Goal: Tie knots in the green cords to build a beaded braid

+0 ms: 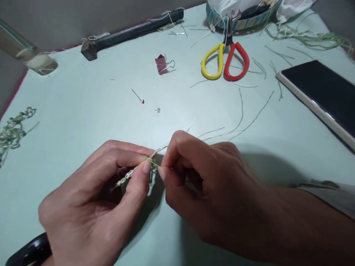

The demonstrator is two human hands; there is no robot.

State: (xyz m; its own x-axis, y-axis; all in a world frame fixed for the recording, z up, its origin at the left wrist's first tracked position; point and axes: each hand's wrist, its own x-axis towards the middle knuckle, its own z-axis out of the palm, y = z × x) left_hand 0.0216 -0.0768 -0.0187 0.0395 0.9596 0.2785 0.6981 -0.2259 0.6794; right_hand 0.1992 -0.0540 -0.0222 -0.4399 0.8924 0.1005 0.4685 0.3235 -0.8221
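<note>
Left hand (91,195) pinches the plaited fibre cord (126,176) at its working end, right hand (208,188) pinching the loose strands (219,133) just beside it

Craft workspace, prob. at home, can't tell for sure. Pale green table (83,111) covered w/ handwork stuff: yellow-&-red scissors (224,61), binder clip (162,64), woven basket (238,22) at far edge, dark-screened tablet (323,98) on right. Loose fibre strands (307,38) & trimmed bits everywhere, braided cord (12,133) piled at left.
</note>
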